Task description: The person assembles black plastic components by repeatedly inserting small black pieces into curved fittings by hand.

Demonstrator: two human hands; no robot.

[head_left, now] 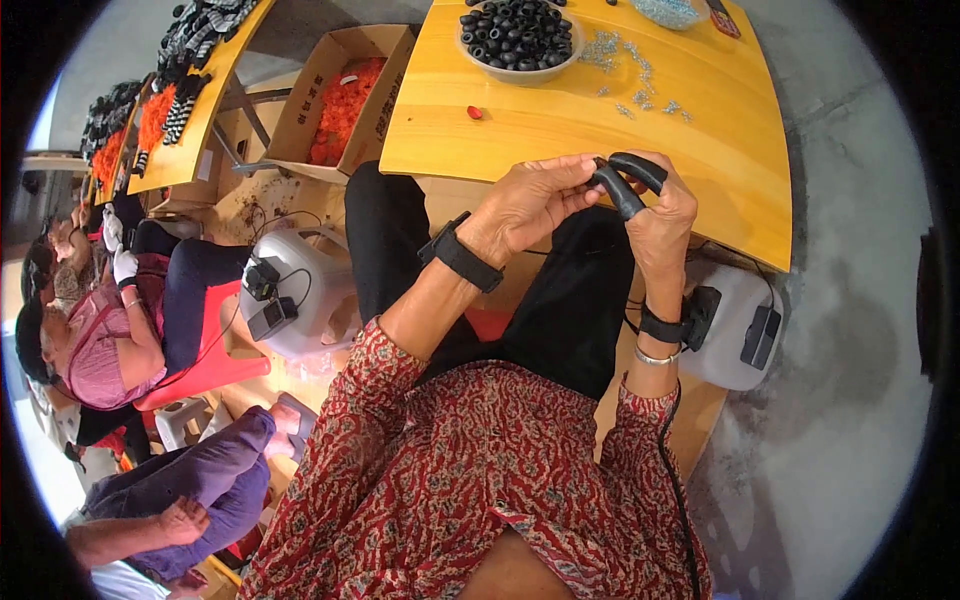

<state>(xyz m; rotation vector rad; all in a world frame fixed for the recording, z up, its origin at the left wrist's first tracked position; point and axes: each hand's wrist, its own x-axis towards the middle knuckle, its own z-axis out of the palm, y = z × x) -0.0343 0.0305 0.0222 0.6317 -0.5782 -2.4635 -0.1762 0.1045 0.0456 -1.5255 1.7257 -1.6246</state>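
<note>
My left hand [545, 200] is closed, its thumb and fingertips pinched on a small dark piece [598, 164], possibly one of the black beads. My right hand [662, 210] meets it from the other side. Black finger covers [640, 168] sheathe its thumb and forefinger, and their tips curl in at the same piece. The fingers hide most of that piece. Both hands are above my lap, just off the table's near edge. Beyond them, a clear bowl [545, 75] heaped with black ring-like beads [515, 30] stands on the yellow table [440, 130].
Small clear bits [640, 75] lie scattered beside the bowl, and a red piece [474, 113] lies nearer. Another bowl [670, 12] stands at the far right. A cardboard box [345, 95] of orange pieces sits left of the table. Two other people work at the left.
</note>
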